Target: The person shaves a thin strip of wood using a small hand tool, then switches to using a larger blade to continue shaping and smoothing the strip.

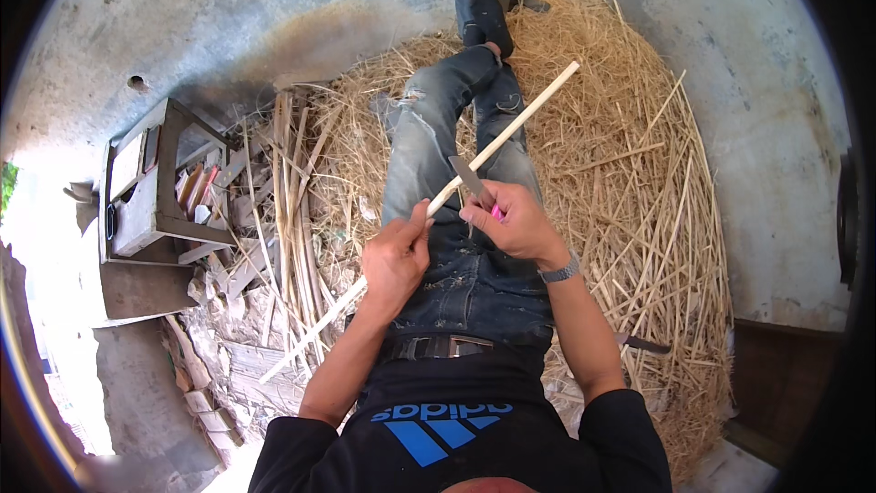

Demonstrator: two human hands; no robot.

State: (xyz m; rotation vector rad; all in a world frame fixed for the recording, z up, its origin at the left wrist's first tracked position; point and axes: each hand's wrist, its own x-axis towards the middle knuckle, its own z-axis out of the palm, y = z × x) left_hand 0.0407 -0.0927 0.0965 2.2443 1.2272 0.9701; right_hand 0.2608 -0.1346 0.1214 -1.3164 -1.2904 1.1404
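A long pale wooden stick [533,106] runs diagonally over my lap, from lower left to upper right. My left hand [396,256] is closed round it below the middle. My right hand [516,224] grips a knife [471,178] with a pink handle; its steel blade lies against the stick, just up from my left hand. Thin curled shavings hang under the blade, near my right thumb. My legs, in worn jeans [420,155], stretch out beneath the stick.
Straw and split sticks [639,219] cover the floor round me. A battered wooden box [146,228] with assorted pieces stands at left, near long slats [292,183]. A second dark blade [646,344] lies beside my right arm. Concrete walls [730,55] rise around.
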